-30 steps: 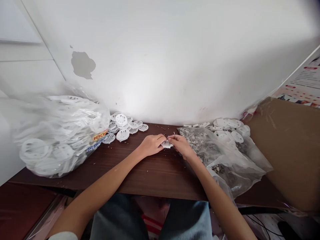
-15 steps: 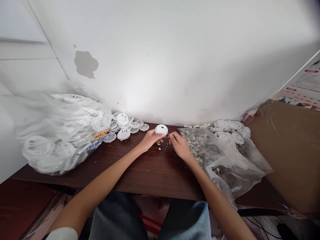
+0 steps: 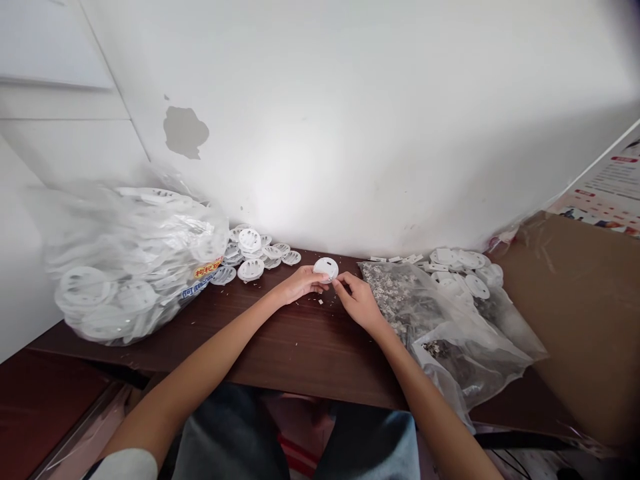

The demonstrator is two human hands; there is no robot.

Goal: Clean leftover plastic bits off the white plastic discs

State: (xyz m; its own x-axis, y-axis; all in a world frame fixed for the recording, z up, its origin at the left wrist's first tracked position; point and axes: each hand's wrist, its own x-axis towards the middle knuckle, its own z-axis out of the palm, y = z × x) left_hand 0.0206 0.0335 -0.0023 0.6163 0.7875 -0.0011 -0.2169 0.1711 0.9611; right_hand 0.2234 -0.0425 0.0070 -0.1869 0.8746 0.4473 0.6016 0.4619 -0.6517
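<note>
A round white plastic disc (image 3: 326, 268) with a small dark slot is tilted up above the table. My left hand (image 3: 299, 284) grips its lower left edge, thumb in front and fingers behind. At the disc's lower right edge, my right hand (image 3: 358, 299) has thumb and forefinger pinched together, close against the rim. Whatever lies between those fingertips is too small to make out. Small metal pieces (image 3: 387, 287) fill the clear plastic bag to the right of my right hand. Tiny bits, among them a white chip (image 3: 321, 302), lie on the table below the disc.
A large clear bag (image 3: 135, 267) bulging with white discs stands at the left. Loose slotted discs (image 3: 251, 269) are heaped beside it. More white parts (image 3: 463, 267) lie at the back right, near a brown cardboard sheet (image 3: 575, 313). The white wall (image 3: 320, 133) rises behind the dark wooden table (image 3: 300, 353).
My right hand has come in from slightly apart to the disc's lower right edge. The disc stays in my left hand. The whole view has shifted slightly.
</note>
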